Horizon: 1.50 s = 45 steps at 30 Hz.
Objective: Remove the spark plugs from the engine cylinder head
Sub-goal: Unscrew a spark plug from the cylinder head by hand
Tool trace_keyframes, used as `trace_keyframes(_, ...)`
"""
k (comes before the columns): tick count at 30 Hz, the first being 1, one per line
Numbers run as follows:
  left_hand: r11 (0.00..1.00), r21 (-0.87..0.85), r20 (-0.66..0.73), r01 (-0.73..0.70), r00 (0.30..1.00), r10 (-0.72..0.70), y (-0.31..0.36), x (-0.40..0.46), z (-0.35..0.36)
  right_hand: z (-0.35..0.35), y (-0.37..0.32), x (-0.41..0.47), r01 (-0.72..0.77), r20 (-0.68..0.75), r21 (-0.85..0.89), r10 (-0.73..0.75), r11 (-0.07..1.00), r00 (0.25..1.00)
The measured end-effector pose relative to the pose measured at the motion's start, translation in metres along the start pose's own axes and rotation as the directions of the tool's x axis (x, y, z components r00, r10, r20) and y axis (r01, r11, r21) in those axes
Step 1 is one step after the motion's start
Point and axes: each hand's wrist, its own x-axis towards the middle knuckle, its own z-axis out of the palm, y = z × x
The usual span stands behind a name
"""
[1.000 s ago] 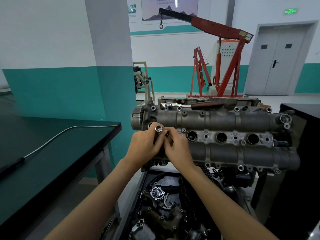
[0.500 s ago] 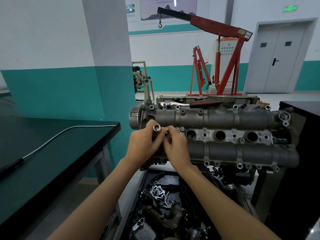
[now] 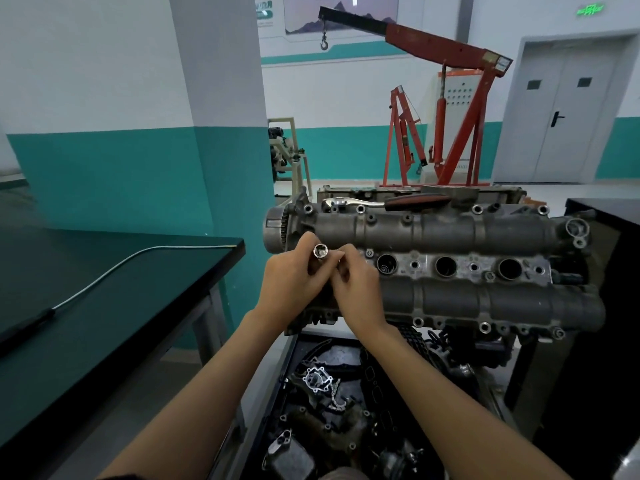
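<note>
I see my left hand (image 3: 291,285) wrapped around a silver socket (image 3: 320,251), its open end tilted up toward me, held at the left end of the cylinder head (image 3: 450,268). My right hand (image 3: 356,289) meets it at 3 o'clock, fingers (image 3: 341,261) curled and pinching at the socket's side just below the rim; what sits between those fingertips is too small to make out. Both hands cover the leftmost plug well, so I cannot tell what is in it. At 3 o'clock from my hands, three round plug wells (image 3: 446,265) lie in a row along the middle of the head, dark inside. A ratchet (image 3: 384,201) with a dark red grip lies along the far edge of the head, at 12 o'clock from my hands. Below the head, at 6 o'clock, a tray (image 3: 287,368) holds loose engine parts and a short chain. At 9 o'clock a dark desk (image 3: 104,306) carries a thin tool with a long silver shaft (image 3: 114,268). A red engine hoist (image 3: 446,109) stands far off at 1 o'clock.
</note>
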Motion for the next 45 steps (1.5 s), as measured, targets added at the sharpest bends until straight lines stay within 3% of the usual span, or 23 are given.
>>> trace_keyframes(7,0.999,0.004,0.031,-0.054,0.998,0.054,0.0002,-0.0007,-0.0037,-0.001,-0.0015,0.0002,0.094,0.03,-0.041,-0.092,0.995,0.995)
trace_keyframes(13,1.0,-0.001,0.023,-0.019,1.0,0.019,-0.0008,-0.0005,-0.0011,0.0002,-0.0013,0.0017,-0.028,0.027,-0.032,0.029,0.999,0.999)
trace_keyframes(23,1.0,-0.005,0.045,0.023,0.999,-0.023,-0.0028,-0.0002,-0.0003,-0.0022,-0.0006,-0.0003,0.063,0.054,-0.048,-0.061,0.997,0.997)
trace_keyframes(26,1.0,0.014,0.063,-0.026,0.998,0.025,-0.0002,0.0005,-0.0029,-0.004,-0.002,-0.0002,0.083,0.073,-0.043,-0.08,0.996,0.994)
trace_keyframes(30,0.996,0.043,0.072,-0.081,0.994,0.077,-0.0012,0.0001,-0.0042,-0.0022,-0.001,0.0004,0.049,0.057,-0.051,-0.046,0.998,0.997)
trace_keyframes(35,0.998,0.041,0.002,-0.038,0.999,0.038,-0.0028,0.0003,0.0025,0.0006,-0.0028,0.0028,-0.035,0.003,0.005,0.035,0.999,0.999)
trace_keyframes(45,1.0,0.023,-0.007,-0.01,1.0,0.011,0.0004,-0.0012,0.0004,-0.0018,-0.0023,0.0001,0.009,0.026,0.006,-0.009,1.0,1.0)
